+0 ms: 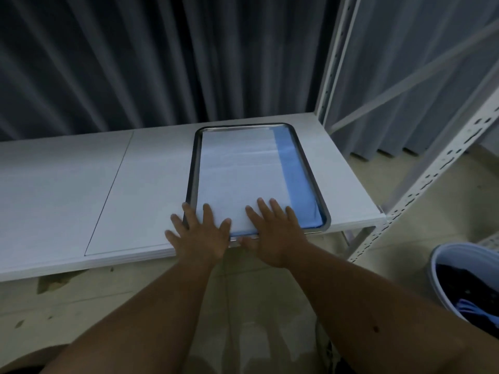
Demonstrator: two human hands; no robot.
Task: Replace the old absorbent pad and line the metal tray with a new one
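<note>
A rectangular metal tray (307, 163) lies on the right part of a white table (67, 190). Inside it a white absorbent pad (240, 168) lies flat, with a blue backing strip (293, 168) showing along its right and near edges. My left hand (199, 233) rests flat with fingers spread over the tray's near left corner, partly on the pad and partly on the table. My right hand (272, 233) lies flat with fingers spread on the pad's near edge. Neither hand grips anything.
A white metal shelving frame (421, 171) stands right of the table. A white bin (442, 268) with a dark liner and something blue inside sits on the floor at the lower right. Grey curtains hang behind the table.
</note>
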